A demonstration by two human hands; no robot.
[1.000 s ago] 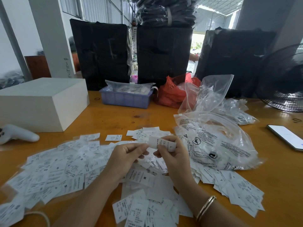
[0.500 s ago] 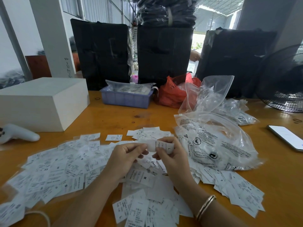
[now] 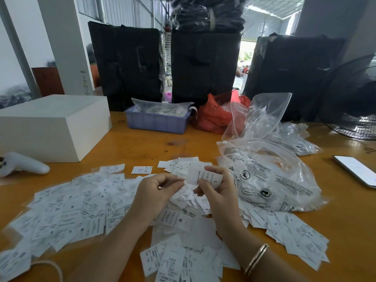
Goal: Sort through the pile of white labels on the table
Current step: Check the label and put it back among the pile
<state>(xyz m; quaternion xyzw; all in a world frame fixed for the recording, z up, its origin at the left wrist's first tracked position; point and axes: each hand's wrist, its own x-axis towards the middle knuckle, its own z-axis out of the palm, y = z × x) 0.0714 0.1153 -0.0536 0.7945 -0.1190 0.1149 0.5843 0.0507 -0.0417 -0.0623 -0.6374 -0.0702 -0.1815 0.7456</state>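
Right hand (image 3: 218, 192) pinching label (image 3: 204, 177), left hand (image 3: 156, 193) pinching its edge, printed bag (image 3: 270, 176) beside, phone (image 3: 356, 169) far right.

matt paper labels (image 3: 85, 212) on glossy wood table (image 3: 142, 147); crinkled clear plastic bag (image 3: 270, 178).

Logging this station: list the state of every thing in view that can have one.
Small white printed label marked L: pinched by both hands.
Left hand: pinches label's edge.
Right hand: grips label.
Large clear printed plastic bag: lying, filled.
Flat smartphone: screen lit.
Blue plastic tray: filled.
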